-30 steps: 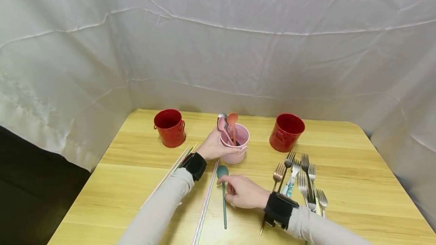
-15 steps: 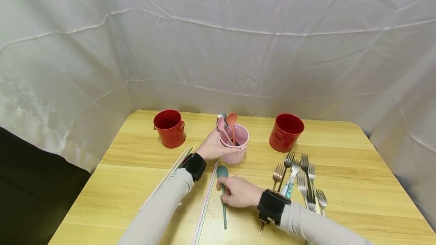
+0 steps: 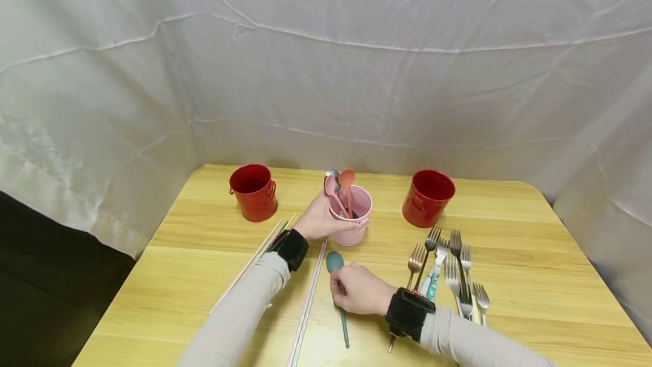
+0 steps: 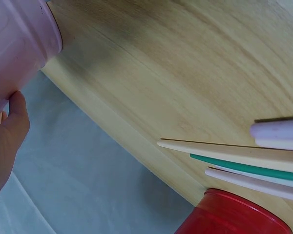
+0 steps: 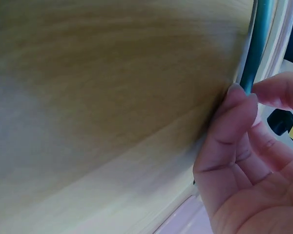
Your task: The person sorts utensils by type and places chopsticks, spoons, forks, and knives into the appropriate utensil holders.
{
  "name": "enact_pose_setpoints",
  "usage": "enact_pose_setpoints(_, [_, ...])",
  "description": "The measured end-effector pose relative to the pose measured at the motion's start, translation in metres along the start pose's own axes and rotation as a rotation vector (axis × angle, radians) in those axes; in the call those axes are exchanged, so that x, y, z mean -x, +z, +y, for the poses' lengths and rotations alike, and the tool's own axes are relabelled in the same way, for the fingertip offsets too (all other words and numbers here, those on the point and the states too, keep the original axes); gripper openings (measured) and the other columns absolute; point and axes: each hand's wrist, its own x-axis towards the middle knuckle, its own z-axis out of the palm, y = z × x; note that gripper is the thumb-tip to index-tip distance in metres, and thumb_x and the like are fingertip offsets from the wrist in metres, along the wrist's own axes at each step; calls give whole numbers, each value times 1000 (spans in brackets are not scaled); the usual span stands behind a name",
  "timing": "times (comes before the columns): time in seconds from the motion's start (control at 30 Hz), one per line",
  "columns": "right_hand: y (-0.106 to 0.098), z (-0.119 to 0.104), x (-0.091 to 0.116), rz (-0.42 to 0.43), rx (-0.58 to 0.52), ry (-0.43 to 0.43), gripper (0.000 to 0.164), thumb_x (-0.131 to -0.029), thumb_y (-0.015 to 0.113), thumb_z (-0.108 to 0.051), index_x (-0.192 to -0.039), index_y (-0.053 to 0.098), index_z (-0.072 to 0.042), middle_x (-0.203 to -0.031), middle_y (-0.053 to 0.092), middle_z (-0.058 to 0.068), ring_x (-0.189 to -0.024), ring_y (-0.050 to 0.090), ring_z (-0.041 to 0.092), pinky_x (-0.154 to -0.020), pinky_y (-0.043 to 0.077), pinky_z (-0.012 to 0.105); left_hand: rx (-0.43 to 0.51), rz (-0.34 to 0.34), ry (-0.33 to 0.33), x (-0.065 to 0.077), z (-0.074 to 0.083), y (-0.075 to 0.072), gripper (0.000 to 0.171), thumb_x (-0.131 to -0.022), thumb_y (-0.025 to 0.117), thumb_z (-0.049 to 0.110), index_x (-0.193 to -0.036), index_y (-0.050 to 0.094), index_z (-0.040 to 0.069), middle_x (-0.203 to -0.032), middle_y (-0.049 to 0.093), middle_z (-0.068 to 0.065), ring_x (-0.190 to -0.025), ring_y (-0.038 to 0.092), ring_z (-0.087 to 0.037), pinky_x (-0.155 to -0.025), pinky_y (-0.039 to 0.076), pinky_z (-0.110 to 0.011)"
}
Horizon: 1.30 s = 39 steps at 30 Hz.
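My left hand (image 3: 323,217) grips the side of a pink bucket (image 3: 348,237) standing mid-table. In the left wrist view, a finger and part of that hand (image 4: 7,139) show against the bucket's wall (image 4: 19,44). Several spoons lean inside it, among them an orange spoon (image 3: 347,179) and a pink spoon (image 3: 331,186). In front of the bucket, my right hand (image 3: 364,289) pinches a teal spoon (image 3: 335,261) by its handle, bowl pointing away from me. The right wrist view shows thumb and fingertips (image 5: 246,109) on the teal handle (image 5: 256,48).
One red bucket (image 3: 256,203) stands at the back left, another red bucket (image 3: 425,208) at the back right. Several forks (image 3: 452,272) lie by my right wrist. Chopsticks (image 3: 309,304) lie between my arms, and more chopsticks (image 3: 249,262) lie left of my left forearm.
My right hand has closed on the teal spoon's handle and shifted the spoon slightly right and towards me, turning it a little. My left hand stays at the pink bucket.
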Motion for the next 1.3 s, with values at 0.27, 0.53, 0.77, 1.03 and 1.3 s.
enact_pose_setpoints(0.27, [0,2,8,79,10,33,17,-78,72,-17,-73,56,-17,-56,45,-14,-49,43,-2,-45,34,15,26,0,-20,1,2,0,87,-68,83,16,-138,33,2,-123,54,-20,-113,53,-30,-98,43,-45])
enact_pose_setpoints(0.53, [-7,8,20,143,-165,61,9,-77,66,-6,-78,61,-14,-61,50,-11,-55,47,1,-50,40,17,30,3,14,-1,-1,0,87,-68,83,17,-138,33,3,-122,55,-18,-112,54,-28,-97,44,-42])
enact_pose_setpoints(0.77, [-13,12,37,133,-366,82,10,-82,65,-3,-86,60,-11,-69,56,-4,-59,52,5,-52,45,19,64,4,4,2,4,-1,90,-67,84,14,-139,32,0,-125,53,-23,-115,52,-33,-100,41,-46])
enact_pose_setpoints(1.03, [-24,12,60,105,-592,152,30,-87,66,-9,-109,46,-3,-82,64,10,-69,62,16,-61,52,25,114,-8,59,-1,-5,0,81,-68,83,13,-133,37,-2,-120,56,-22,-111,54,-34,-96,44,-43])
enact_pose_setpoints(1.3, [-35,22,73,121,-653,152,39,-87,64,-2,-119,43,4,-88,63,21,-76,65,30,-64,56,32,40,2,53,0,-6,0,83,-67,84,17,-134,37,0,-119,57,-19,-111,55,-29,-96,44,-42])
